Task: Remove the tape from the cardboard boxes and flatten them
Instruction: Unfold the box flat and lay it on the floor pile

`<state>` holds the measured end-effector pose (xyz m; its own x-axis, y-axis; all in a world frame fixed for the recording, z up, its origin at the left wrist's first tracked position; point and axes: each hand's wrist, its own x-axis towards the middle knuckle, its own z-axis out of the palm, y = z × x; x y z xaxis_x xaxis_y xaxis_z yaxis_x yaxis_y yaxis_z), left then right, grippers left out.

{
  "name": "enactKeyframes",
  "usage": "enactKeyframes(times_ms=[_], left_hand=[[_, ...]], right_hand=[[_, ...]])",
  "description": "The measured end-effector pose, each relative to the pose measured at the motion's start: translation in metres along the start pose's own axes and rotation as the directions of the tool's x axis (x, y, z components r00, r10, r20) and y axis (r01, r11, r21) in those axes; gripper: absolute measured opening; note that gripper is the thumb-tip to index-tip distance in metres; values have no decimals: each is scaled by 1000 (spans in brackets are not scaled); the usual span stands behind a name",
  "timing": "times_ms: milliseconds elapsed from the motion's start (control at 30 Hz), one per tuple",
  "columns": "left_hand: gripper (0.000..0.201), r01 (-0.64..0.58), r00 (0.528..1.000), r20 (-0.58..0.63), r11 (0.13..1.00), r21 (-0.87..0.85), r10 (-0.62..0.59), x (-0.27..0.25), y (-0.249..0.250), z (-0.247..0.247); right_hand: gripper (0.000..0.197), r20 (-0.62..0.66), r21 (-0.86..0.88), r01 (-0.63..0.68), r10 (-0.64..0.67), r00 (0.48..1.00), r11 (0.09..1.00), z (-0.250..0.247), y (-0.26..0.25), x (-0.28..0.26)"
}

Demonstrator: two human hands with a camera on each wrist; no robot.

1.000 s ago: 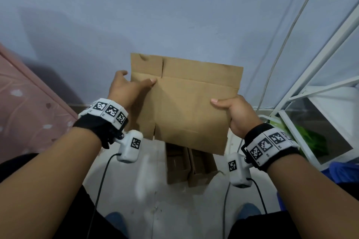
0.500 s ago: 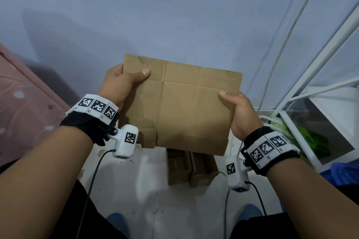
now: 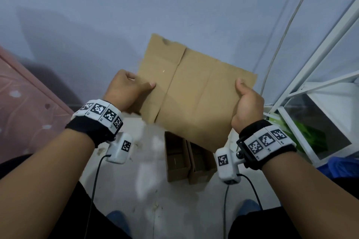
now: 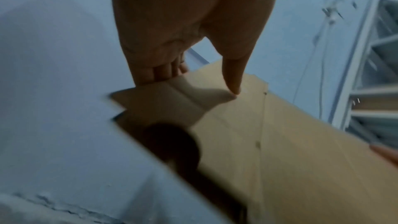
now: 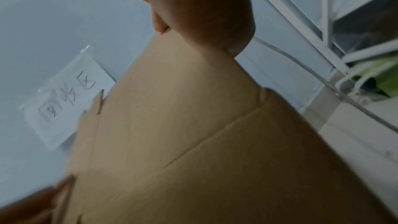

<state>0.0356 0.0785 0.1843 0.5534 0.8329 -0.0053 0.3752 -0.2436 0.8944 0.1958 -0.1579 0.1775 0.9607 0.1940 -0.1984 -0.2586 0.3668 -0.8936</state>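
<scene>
I hold a flattened brown cardboard box (image 3: 196,91) in the air in front of a pale blue wall. My left hand (image 3: 129,88) pinches its left edge, thumb on the near face and fingers behind. My right hand (image 3: 246,99) grips the right edge the same way. In the left wrist view the cardboard (image 4: 280,142) runs away from my thumb, and in the right wrist view the sheet (image 5: 183,134) fills the middle. The sheet is tilted, its left side farther up. Two open small cardboard boxes (image 3: 189,158) stand on the floor below it.
A white metal shelf rack (image 3: 320,75) with green items stands at the right, a thin cable (image 3: 279,40) hanging beside it. A pink bed edge (image 3: 25,95) lies at the left. A paper notice (image 5: 64,106) is taped to the wall. The floor is white.
The flattened cardboard has rotated and tilted, its left top corner now higher and farther away. Both hands kept their hold, and my left thumb sits lower on the left edge.
</scene>
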Motion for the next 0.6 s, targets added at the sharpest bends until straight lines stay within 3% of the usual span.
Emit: enactKeyframes(times_ms=[67, 133, 167, 233, 300, 367, 400, 500, 600], left_hand=[[91, 61, 998, 15, 987, 147, -64, 5, -9, 3], [110, 181, 981, 47, 971, 158, -190, 4, -15, 9], [109, 263, 956, 121, 963, 60, -269, 4, -17, 13], [87, 397, 906, 273, 875, -278, -324, 1, -21, 22], [67, 344, 933, 118, 741, -577, -341, 2, -26, 27], [57, 248, 918, -95, 744, -621, -385, 6, -23, 20], [58, 228, 914, -129, 749, -622, -386, 9, -22, 16], [66, 179, 947, -93, 746, -641, -307, 14, -14, 6], [43, 69, 995, -22, 818, -571, -100, 2, 0, 3]], right_hand=[[6, -40, 65, 4, -2, 999, 998, -2, -2, 4], [14, -16, 132, -10, 12, 1000, 991, -5, -3, 7], [20, 28, 151, -46, 42, 999, 987, -6, -3, 9], [27, 155, 81, -156, 142, 978, 985, -6, -2, 9], [33, 282, -148, -235, 268, 921, 961, -5, 3, 7], [35, 311, -361, -247, 366, 877, 899, -6, 12, 3], [36, 287, -412, -226, 361, 888, 883, -7, 18, 1], [43, 201, -454, -100, 211, 957, 885, -9, 20, 5], [41, 263, -504, -42, 200, 944, 862, -13, 10, 17]])
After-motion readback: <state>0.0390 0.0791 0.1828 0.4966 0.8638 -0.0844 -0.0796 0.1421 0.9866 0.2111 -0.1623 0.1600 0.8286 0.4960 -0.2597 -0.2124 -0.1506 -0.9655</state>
